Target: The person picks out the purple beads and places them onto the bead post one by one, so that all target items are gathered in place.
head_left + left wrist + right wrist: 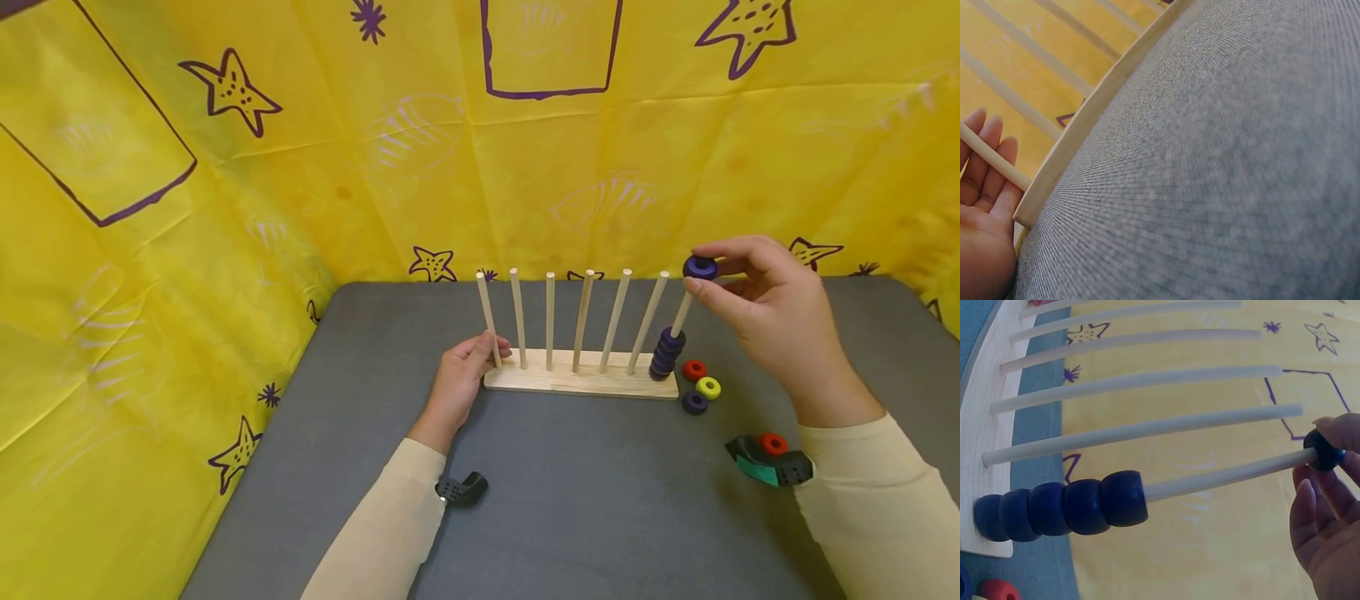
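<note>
My right hand [780,308] pinches a dark blue bead [700,267] between thumb and fingers at the top of the rightmost peg [681,317]. In the right wrist view the peg's tip meets the hole of this bead [1327,451]. Several dark blue beads [1124,499] are stacked at the foot of the same peg. The wooden peg rack [577,382] stands upright with a row of bare pegs to their left. At the rack's left end, my left hand [463,371] holds the leftmost peg low down, fingers [991,147] behind it; its thumb is outside the left wrist view.
Right of the rack lie a red bead [694,370], a yellow bead [708,388] and a dark blue bead [694,403]. Another red bead [774,443] lies beside the right wrist's camera strap [772,471]. A yellow patterned cloth [337,192] hangs behind the grey table [555,500].
</note>
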Action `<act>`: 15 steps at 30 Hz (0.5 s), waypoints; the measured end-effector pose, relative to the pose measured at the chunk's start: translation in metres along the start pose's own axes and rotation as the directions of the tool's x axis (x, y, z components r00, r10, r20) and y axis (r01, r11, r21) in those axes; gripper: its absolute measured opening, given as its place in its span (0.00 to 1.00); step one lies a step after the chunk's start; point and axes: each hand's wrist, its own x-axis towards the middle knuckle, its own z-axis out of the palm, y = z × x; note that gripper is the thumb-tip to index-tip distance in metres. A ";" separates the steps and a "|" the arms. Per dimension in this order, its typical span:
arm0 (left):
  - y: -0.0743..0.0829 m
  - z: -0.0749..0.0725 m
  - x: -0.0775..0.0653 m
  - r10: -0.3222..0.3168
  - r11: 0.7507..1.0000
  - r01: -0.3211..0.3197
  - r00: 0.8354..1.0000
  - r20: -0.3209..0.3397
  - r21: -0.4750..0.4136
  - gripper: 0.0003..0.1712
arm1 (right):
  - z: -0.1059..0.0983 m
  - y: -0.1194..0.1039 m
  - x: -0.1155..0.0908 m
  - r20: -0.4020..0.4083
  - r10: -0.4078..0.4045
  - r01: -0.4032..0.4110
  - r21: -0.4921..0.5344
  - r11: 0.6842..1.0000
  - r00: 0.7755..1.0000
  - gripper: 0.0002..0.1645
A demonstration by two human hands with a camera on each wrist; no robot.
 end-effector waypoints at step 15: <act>0.000 0.000 0.000 -0.001 1.000 0.001 1.000 -0.005 0.000 0.27 | 0.001 0.009 -0.003 0.012 0.015 -0.015 -0.009 1.000 1.000 0.18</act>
